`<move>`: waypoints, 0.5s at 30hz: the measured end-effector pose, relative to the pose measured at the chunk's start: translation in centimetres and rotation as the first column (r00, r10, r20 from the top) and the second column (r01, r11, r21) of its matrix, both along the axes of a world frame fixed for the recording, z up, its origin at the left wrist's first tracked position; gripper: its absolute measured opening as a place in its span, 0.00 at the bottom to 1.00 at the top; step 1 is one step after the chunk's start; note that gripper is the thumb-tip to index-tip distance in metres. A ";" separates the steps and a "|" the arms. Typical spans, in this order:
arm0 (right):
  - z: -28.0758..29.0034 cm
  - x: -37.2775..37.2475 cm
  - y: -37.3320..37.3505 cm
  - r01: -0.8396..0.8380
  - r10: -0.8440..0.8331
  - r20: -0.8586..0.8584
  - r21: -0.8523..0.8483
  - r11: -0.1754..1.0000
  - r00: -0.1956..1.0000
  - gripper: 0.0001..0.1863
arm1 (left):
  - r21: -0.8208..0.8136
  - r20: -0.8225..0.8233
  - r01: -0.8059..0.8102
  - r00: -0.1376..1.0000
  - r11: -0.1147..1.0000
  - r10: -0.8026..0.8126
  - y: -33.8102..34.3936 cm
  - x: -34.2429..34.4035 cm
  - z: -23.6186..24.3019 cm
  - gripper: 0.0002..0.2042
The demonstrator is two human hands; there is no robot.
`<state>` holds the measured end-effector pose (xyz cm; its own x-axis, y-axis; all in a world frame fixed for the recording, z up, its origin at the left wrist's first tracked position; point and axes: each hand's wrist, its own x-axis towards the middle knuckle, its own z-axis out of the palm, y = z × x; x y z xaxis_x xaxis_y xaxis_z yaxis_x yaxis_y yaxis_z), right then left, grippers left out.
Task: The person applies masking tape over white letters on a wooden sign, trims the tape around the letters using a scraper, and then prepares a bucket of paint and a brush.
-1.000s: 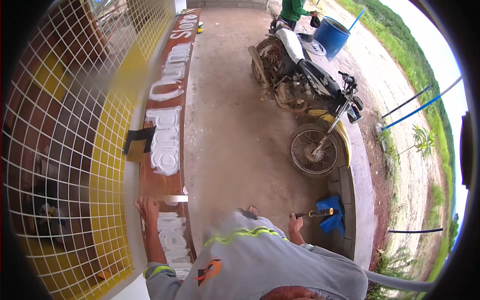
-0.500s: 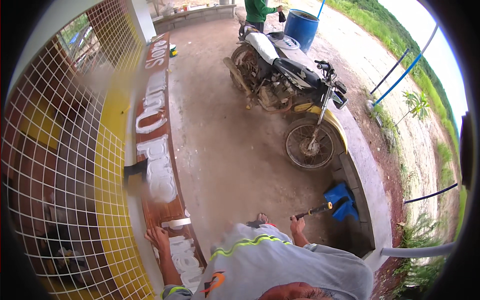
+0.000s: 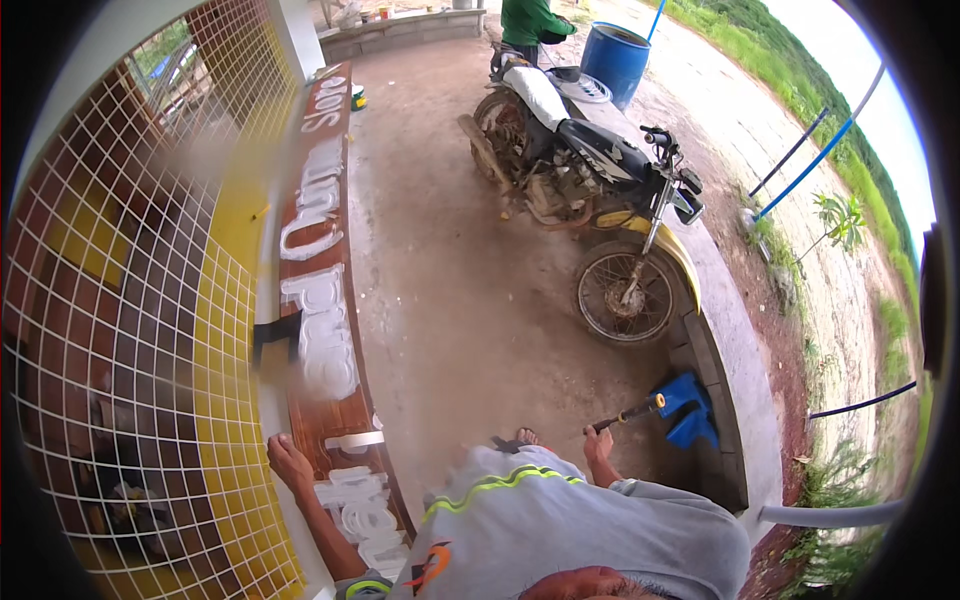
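My left hand [image 3: 288, 460] is at the pale ledge just left of a long brown signboard [image 3: 315, 420] with white raised letters, its fingers curled; what they hold, if anything, is unclear. A short white strip [image 3: 356, 439] lies across the board near that hand. My right hand [image 3: 600, 444] grips a long black-and-yellow tool [image 3: 634, 412], held out above the floor. Beyond the tool lies a blue object [image 3: 690, 420] against the low block wall.
A white wire grille [image 3: 130, 300] runs along the left. A motorcycle [image 3: 590, 180] stands right of centre, with a blue barrel [image 3: 612, 60] and a person in green [image 3: 525, 25] behind it. A concrete kerb [image 3: 750, 420] and poles [image 3: 805, 175] line the right.
My left hand has moved leftward from beside the white strip onto the ledge. The view has shifted since a second ago. My right hand still holds the tool.
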<state>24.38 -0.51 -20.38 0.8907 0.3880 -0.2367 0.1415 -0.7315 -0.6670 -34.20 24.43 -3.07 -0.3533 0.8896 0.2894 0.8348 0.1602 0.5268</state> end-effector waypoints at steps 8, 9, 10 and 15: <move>0.7 -0.4 2.5 -0.020 0.020 0.004 0.069 0.997 1.000 0.14 | 0.255 0.306 0.530 0.749 0.809 -0.587 1.7 18.4 15.0 0.12; 1.0 -0.6 3.1 -0.052 0.052 0.003 0.092 0.994 0.999 0.14 | 0.262 0.480 0.558 0.633 0.788 -0.608 1.8 18.9 13.9 0.11; 0.9 -0.6 3.5 -0.052 0.052 0.005 0.099 0.994 0.999 0.14 | 0.276 0.635 0.587 0.483 0.761 -0.602 2.1 19.4 12.5 0.11; -0.6 -1.7 4.1 0.032 -0.022 -0.035 0.336 0.941 0.999 0.14 | 0.319 0.857 0.604 0.145 0.730 -0.494 0.8 24.6 9.7 0.14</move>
<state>22.69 3.55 -20.97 0.8965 0.4255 -0.1238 0.1005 -0.4672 -0.8784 -9.56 25.19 6.63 0.2592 0.9608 0.0983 -0.1954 -0.0475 0.9796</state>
